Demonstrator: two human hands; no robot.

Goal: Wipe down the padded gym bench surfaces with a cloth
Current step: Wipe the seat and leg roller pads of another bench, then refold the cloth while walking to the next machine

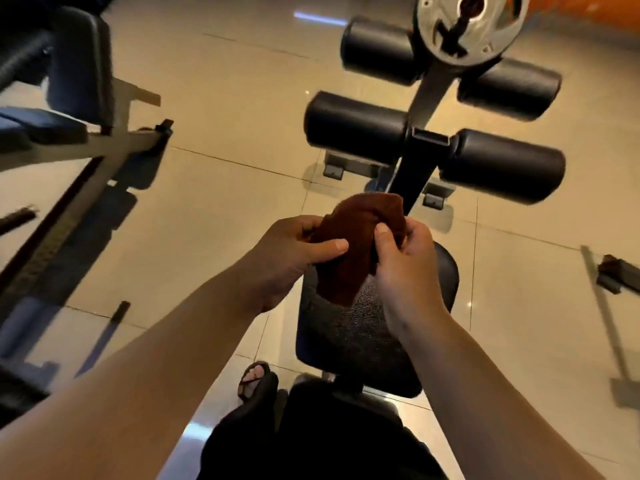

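Note:
A dark brown cloth (356, 233) is bunched up in the air above the black padded bench seat (349, 341), its lower corner hanging close over the pad. My left hand (287, 258) grips the cloth's left side with the thumb laid across it. My right hand (405, 261) pinches the right side between thumb and fingers. Beyond the seat, black padded leg rollers (356, 123) stick out from the bench's central post, two pairs one behind the other.
A silver weight plate (467, 26) sits at the top of the post. Another padded machine with a pale metal frame (79, 150) stands on the left. A low metal frame (609, 306) lies on the tiled floor at right. My sandalled foot (256, 379) is beside the bench.

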